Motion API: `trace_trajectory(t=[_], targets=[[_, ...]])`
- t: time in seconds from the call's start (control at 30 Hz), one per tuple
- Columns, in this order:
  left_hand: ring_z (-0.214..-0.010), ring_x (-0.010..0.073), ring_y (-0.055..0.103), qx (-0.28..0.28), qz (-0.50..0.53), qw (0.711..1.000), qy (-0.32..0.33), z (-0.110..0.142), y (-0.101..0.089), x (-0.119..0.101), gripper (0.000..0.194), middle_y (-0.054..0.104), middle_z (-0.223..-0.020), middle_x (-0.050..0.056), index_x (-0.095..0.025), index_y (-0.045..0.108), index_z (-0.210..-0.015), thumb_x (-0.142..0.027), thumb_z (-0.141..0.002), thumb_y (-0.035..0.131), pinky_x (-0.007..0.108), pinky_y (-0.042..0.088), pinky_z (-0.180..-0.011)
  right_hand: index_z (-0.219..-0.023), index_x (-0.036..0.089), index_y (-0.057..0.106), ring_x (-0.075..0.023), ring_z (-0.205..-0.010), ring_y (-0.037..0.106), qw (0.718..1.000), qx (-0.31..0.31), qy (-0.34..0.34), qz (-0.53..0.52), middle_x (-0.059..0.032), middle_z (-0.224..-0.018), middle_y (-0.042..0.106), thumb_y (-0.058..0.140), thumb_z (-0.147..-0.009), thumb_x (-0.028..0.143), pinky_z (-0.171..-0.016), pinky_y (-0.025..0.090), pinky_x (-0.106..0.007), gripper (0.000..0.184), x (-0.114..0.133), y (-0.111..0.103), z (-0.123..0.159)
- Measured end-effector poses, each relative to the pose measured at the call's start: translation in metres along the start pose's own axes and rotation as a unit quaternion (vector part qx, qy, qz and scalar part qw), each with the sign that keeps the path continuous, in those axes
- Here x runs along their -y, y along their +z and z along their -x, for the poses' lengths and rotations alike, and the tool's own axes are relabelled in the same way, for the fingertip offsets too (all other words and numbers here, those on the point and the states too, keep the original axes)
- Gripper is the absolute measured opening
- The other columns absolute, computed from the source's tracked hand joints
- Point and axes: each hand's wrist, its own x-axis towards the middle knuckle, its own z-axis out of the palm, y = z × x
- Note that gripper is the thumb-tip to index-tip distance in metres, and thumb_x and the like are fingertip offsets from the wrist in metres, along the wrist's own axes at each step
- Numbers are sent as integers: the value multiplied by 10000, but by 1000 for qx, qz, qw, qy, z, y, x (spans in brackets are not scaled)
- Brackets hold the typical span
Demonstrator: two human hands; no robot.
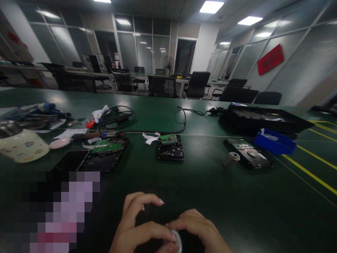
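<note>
My left hand (pixel 143 230) is at the bottom middle, thumb and index finger closed on a small round silvery metal part (pixel 179 241). Its other fingers are raised and curved. My right hand (pixel 198 226) lies against the part from the other side, fingers bent together; its grip is largely hidden. Most of the part is covered by the fingers, so its full shape does not show. Ahead of the hands lies a small black drive (pixel 171 153) with a green circuit board (pixel 169 139). To the right a short metal cylinder (pixel 231 160) stands beside another opened drive (pixel 250 153).
On the left are a larger black drive (pixel 102 161), a phone (pixel 71 160), a cream container (pixel 23 146) and a screwdriver (pixel 91 135). A coiled black cable (pixel 117 117) lies behind. A blue bin (pixel 275 141) and black tray (pixel 263 121) stand right. Pixelation hides the lower left.
</note>
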Motion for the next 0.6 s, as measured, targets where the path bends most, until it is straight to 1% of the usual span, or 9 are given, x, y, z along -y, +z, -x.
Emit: trace_trajectory(t=[0.07, 0.13, 0.17, 0.23, 0.3, 0.33, 0.43, 0.53, 0.6], targets=[[-924, 216, 472, -30, -47, 998, -28, -5, 0, 9, 77, 582, -988, 25, -379, 726, -787, -374, -746, 660, 315, 442, -695, -986, 233, 675, -181, -780, 652, 1000, 0, -1, -8, -45, -847, 723, 683, -700, 517, -766, 458, -292, 402, 0, 0, -1], [-891, 230, 473, -63, -114, 987, -98, -10, 3, 21, 129, 589, -966, 42, -371, 730, -847, -405, -756, 646, 347, 440, -692, -1001, 235, 673, -186, -798, 654, 1000, 4, -3, -15, -47, -880, 726, 691, -687, 524, -773, 454, -292, 427, -1, 1, -1], [-881, 240, 471, -68, -141, 978, -136, -12, 6, 27, 139, 593, -945, 47, -364, 738, -819, -439, -744, 648, 380, 437, -712, -1006, 236, 672, -188, -802, 655, 1000, 5, -3, -18, -48, -892, 727, 696, -680, 525, -776, 452, -293, 437, -1, 1, -1], [-864, 255, 470, -34, -174, 968, -179, -15, 11, 35, 154, 601, -927, 52, -364, 748, -767, -479, -716, 660, 412, 429, -714, -1005, 239, 672, -189, -803, 655, 1000, 4, 3, -24, -45, -902, 729, 701, -669, 533, -777, 447, -294, 448, -1, 2, -1], [-853, 259, 470, 0, -191, 962, -193, -16, 15, 39, 135, 605, -927, 51, -370, 749, -747, -473, -704, 672, 411, 424, -697, -997, 238, 676, -193, -798, 654, 1000, 0, 6, -28, -45, -896, 730, 698, -659, 556, -763, 445, -295, 464, -1, 2, -1], [-847, 257, 470, 5, -194, 962, -193, -16, 15, 39, 125, 605, -925, 50, -370, 749, -748, -462, -706, 675, 405, 423, -689, -993, 237, 678, -193, -793, 653, 1000, 0, 6, -28, -46, -887, 731, 694, -657, 564, -756, 444, -295, 469, 0, 3, -1], [-842, 244, 469, -36, -179, 970, -161, -16, 11, 34, 138, 594, -887, 49, -349, 748, -767, -443, -740, 650, 388, 423, -699, -993, 230, 677, -191, -787, 654, 1000, 3, 3, -23, -47, -879, 731, 687, -659, 574, -743, 444, -292, 479, 0, 2, -1], [-858, 215, 463, -88, -134, 986, -55, -12, 3, 23, 130, 570, -854, 40, -347, 738, -827, -392, -780, 624, 320, 420, -681, -992, 225, 672, -186, -803, 654, 1000, 4, 2, -11, -51, -892, 729, 675, -673, 575, -742, 445, -285, 473, 0, 1, -1], [-853, 200, 460, -81, -86, 993, 14, -7, 0, 13, 105, 556, -826, 30, -372, 734, -797, -378, -782, 630, 291, 413, -664, -977, 222, 670, -179, -788, 651, 1000, 1, 0, -2, -47, -865, 726, 661, -682, 584, -734, 447, -283, 467, 0, 1, 0]])
